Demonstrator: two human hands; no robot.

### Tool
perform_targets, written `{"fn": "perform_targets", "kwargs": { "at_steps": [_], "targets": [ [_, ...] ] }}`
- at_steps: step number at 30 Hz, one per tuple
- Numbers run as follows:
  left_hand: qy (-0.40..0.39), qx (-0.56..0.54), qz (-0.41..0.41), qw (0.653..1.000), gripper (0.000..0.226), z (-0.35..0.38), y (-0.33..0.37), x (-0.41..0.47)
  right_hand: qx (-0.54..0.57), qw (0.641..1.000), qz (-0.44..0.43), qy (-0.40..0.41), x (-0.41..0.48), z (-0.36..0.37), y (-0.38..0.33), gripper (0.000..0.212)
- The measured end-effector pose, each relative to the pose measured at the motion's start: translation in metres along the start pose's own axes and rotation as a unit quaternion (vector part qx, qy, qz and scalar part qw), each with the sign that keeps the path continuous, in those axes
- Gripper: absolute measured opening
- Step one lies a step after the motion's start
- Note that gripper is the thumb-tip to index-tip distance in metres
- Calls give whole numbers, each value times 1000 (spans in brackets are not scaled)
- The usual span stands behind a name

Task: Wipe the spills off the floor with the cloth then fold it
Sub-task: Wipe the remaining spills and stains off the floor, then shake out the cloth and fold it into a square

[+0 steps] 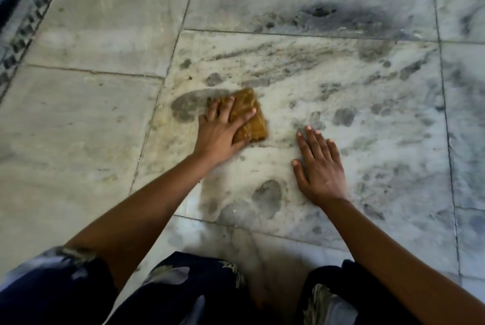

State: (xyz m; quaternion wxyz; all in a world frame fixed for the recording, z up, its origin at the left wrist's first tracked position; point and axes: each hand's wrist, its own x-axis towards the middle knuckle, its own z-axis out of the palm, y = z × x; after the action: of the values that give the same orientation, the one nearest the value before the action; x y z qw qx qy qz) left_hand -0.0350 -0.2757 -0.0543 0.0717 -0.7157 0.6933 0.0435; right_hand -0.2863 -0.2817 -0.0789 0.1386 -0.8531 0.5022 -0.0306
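Both bare arms reach forward. The left hand (223, 127) presses down, fingers spread and straight; the right hand (320, 164) lies flat, palm down, nearer.

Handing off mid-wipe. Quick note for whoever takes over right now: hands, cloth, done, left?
Left hand: fingers spread, pressing the brown cloth onto the floor.
Right hand: flat on the tile, holding nothing.
Cloth: bunched under the palm, at the edge of a wet patch.
Done: wiping under way; no area clearly clean.
Left: dark patch near the knees, streaks farther out, spots to the right; then fold the cloth.
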Motion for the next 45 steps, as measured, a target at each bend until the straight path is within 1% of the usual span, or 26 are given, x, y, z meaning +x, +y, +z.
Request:
{"fn": "perform_targets", "kwargs": {
  "at_steps": [3, 5, 7, 8, 10, 11, 13, 16, 18, 20, 23, 25, 27, 28, 29, 30, 31, 32, 33, 35, 36, 37, 39, 41, 43, 45],
  "targets": [
    [36, 1, 65, 997, 67, 12, -9, -59, -1, 1000, -2, -3, -2, -2, 2, 63],
    [24, 3, 66, 998, 66, 22, -28, -94, -1, 1000, -5, -8, -2, 0, 3, 64],
    [14, -14, 17, 1000, 65, 27, -51, -110, -2, 1000, -6, -15, -2, 1, 3, 65],
    [15, -22, -28, 999, 64, 27, -61, -109, -3, 1000, -8, -17, -3, 2, 2, 65],
    [15, -28, -119, 992, 62, 19, -68, -87, -6, 1000, -11, -26, -2, 4, 2, 67],
    [9, -27, -150, 988, 61, 13, -68, -72, -8, 999, -13, -29, -1, 4, 1, 68],
    [-16, -29, -170, 985, 63, 1, -55, -47, -10, 999, -13, -35, 1, 2, 0, 71],
    [-35, -20, -124, 991, 65, 0, -29, -48, -7, 999, -11, -52, 2, -2, 4, 74],
    [-39, -16, -77, 996, 67, 5, -19, -74, -3, 998, -9, -60, -1, -5, 6, 71],
    [-33, -23, -59, 997, 66, 8, -17, -102, -1, 998, -8, -65, -5, -7, 5, 69],
    [-32, -16, -69, 997, 65, 5, -8, -139, -1, 998, 2, -68, -7, -9, 1, 63],
    [-43, -34, -89, 994, 66, -2, 7, -151, 17, 997, 16, -77, -7, -10, -3, 64],
    [-40, -92, -105, 989, 63, -8, 21, -155, 46, 996, 38, -70, -10, -13, -6, 69],
    [-25, -148, -121, 981, 61, -12, 27, -152, 58, 995, 47, -64, -13, -15, -6, 69],
    [-4, -242, -149, 959, 57, -18, 32, -147, 68, 995, 51, -60, -15, -17, -7, 69],
    [10, -370, -192, 909, 52, -25, 37, -140, 76, 994, 51, -53, -18, -18, -8, 70],
    [12, -506, -240, 828, 43, -36, 42, -132, 84, 994, 51, -46, -20, -21, -8, 72],
    [-5, -616, -279, 736, 32, -47, 45, -125, 98, 993, 53, -38, -20, -24, -10, 73],
    [-25, -686, -303, 661, 23, -57, 47, -116, 117, 991, 60, -26, -20, -27, -12, 74],
    [-63, -776, -323, 539, 17, -71, 47, -100, 159, 984, 74, 2, -17, -33, -17, 74],
    [-79, -807, -326, 486, 20, -76, 45, -93, 178, 981, 81, 16, -15, -36, -18, 74],
    [-91, -828, -326, 447, 24, -78, 43, -86, 192, 977, 85, 28, -13, -39, -19, 72],
    [-100, -853, -315, 404, 31, -77, 42, -73, 212, 972, 91, 46, -8, -43, -19, 66],
    [-99, -867, -311, 376, 41, -72, 41, -64, 223, 969, 94, 56, -6, -47, -17, 59],
    [-100, -873, -319, 354, 47, -67, 37, -55, 225, 968, 93, 59, -2, -52, -14, 60],
    [-104, -876, -319, 346, 46, -68, 32, -49, 222, 969, 90, 58, 4, -57, -11, 67]
  ]
}}
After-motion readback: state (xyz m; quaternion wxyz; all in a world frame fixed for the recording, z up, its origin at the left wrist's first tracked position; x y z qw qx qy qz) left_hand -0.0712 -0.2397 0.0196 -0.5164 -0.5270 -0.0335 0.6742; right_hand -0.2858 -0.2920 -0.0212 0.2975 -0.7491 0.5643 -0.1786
